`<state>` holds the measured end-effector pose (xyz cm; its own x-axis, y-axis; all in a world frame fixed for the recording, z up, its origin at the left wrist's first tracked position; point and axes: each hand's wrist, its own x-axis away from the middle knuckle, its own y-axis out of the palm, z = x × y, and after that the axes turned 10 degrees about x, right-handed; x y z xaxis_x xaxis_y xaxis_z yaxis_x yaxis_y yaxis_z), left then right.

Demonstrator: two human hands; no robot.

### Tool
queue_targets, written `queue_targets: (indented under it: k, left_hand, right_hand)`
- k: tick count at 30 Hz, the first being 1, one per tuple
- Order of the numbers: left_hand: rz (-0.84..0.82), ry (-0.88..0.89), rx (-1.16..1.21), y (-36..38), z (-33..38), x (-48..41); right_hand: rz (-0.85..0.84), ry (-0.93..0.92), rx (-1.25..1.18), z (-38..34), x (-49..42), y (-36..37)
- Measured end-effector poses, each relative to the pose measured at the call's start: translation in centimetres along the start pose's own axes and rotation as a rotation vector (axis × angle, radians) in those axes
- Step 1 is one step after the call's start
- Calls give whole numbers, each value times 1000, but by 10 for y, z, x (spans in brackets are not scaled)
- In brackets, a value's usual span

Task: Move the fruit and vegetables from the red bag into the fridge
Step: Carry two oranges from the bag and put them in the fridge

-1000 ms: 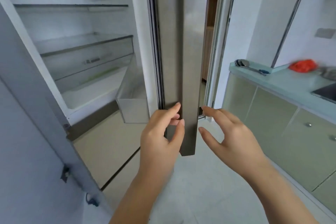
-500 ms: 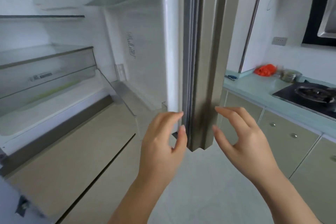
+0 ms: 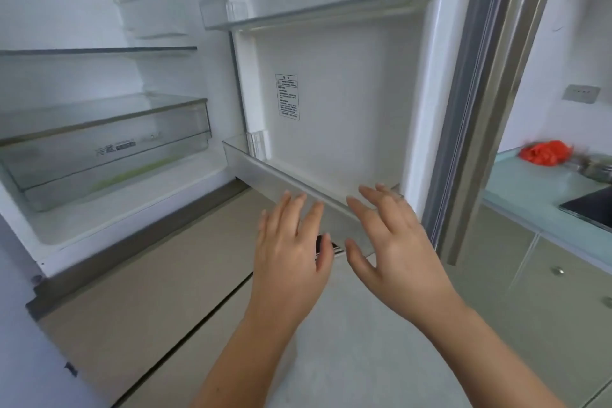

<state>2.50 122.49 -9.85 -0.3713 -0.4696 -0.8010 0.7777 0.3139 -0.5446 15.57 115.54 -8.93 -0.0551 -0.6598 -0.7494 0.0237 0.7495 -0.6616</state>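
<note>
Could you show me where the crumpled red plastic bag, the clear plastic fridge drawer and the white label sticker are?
Crumpled red plastic bag (image 3: 545,152), head view, its middle.
Clear plastic fridge drawer (image 3: 109,156), head view, front wall.
White label sticker (image 3: 287,97), head view, centre.

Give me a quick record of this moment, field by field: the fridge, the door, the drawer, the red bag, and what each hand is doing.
fridge: open, shelves bare
door: swung wide, lower bin looks empty
drawer: clear drawer shut, something green shows faintly inside
red bag: red bag on the counter at right, beside a metal pot
left hand: left hand open, holding nothing, in front of the bin
right hand: right hand open, holding nothing, fingers at the bin's edge
</note>
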Motion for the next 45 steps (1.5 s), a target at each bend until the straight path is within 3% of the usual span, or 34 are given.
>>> queue_targets:
  k: [4,11,32,45]
  left_hand:
    - [-58,-56,-62,13,6,-5]
    - [-140,-115,-118,46,11,-14]
    - [-167,192,162,207,-19,-151]
    - [-229,297,275,265,-26,-191]
  right_hand:
    - [-53,-8,-27,15,-6,16]
    - [-113,-23,224,62,-18,43]
    - [-228,313,313,216,-94,108]
    - [-215,322,303,256,-116,130]
